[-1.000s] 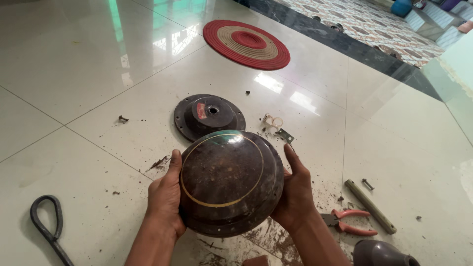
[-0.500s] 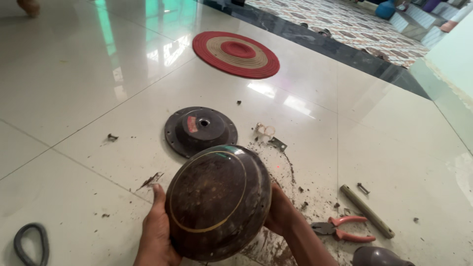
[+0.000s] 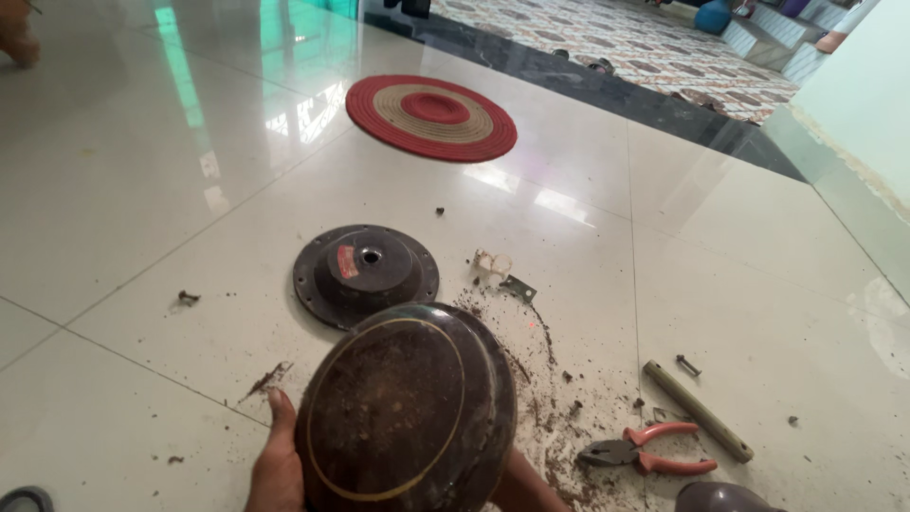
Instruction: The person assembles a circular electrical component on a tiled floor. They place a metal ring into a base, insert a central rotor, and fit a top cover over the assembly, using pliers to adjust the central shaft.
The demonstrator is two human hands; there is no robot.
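Tiled floor (image 3: 142, 190), grimy brown gold-ringed dome cover (image 3: 403, 408).

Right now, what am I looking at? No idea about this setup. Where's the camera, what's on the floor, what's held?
There is no machine here: a person works with bare hands, and the one camera sits on their head, looking down at a glossy tiled floor. The left hand grips the edge of a round, dirty dark metal cover with a thin gold ring, held tilted. The right hand is mostly hidden behind it. On the floor lie a second dark round plate with a centre hole, orange-handled pliers, a pale rod-like tool, loose screws and dirt. Farther back is a round red and tan mat.
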